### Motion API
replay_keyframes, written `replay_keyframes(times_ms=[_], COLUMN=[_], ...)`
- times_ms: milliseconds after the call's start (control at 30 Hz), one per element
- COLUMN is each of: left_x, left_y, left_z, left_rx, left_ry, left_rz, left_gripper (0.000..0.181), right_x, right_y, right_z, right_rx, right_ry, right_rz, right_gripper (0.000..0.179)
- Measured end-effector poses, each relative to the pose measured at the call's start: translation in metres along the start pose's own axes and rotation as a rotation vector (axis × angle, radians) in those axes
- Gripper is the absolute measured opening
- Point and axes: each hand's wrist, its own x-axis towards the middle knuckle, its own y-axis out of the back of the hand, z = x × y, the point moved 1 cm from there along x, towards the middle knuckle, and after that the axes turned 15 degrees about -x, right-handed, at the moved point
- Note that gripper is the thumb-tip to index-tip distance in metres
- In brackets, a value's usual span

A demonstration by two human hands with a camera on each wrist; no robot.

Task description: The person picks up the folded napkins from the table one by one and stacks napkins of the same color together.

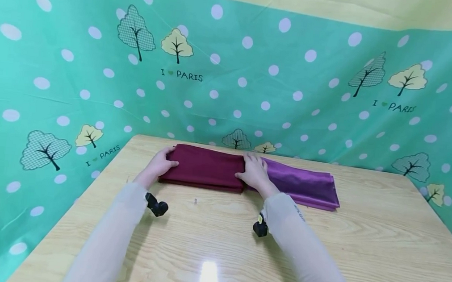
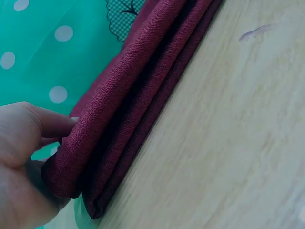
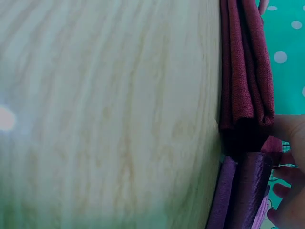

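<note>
A folded maroon cloth (image 1: pixel 207 168) lies in several layers near the table's back edge. My left hand (image 1: pixel 161 164) grips its left end, thumb on top and fingers round the side; in the left wrist view the upper folds of the maroon cloth (image 2: pixel 119 90) stand slightly apart from the lower ones. At the opposite end, my right hand (image 1: pixel 254 172) holds the right edge, its thumb over the maroon fabric. Beside that edge lies a folded shiny purple cloth (image 1: pixel 303 183), close to the right fingers. The right fingertips are partly hidden in the right wrist view.
The light wooden table (image 1: pixel 210 229) reaches back to a green dotted curtain (image 1: pixel 232 70) printed with trees. A small mark (image 1: pixel 195 201) shows on the wood in front of the maroon cloth. Bright light reflects near the front.
</note>
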Motion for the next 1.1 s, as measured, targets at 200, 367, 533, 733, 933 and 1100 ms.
replay_keyframes(times_ms=[200,367,533,733,933,1100], left_x=[0.000,-0.001,-0.004,-0.011,-0.027,-0.038], left_y=[-0.003,-0.006,-0.006,-0.002,-0.002,-0.005], left_z=[-0.001,-0.001,0.004,0.008,0.013,0.020], left_rx=[0.124,0.201,0.216,0.261,0.288,0.299], left_ry=[0.012,0.003,-0.009,-0.057,-0.082,-0.158], left_rz=[-0.008,-0.012,-0.007,0.027,0.127,0.138], left_gripper=[0.064,0.065,0.064,0.053,0.040,0.034], right_x=[-0.004,-0.007,-0.010,-0.018,-0.029,-0.042], right_y=[-0.001,-0.003,-0.002,0.002,0.006,0.010], right_z=[0.002,0.004,0.007,0.009,0.013,0.021], right_rx=[-0.042,-0.020,0.023,0.119,0.244,0.326], right_ry=[0.007,0.012,0.022,0.049,0.073,0.100], right_rz=[-0.027,-0.018,0.023,0.077,0.144,0.159], right_gripper=[0.063,0.059,0.057,0.051,0.040,0.030])
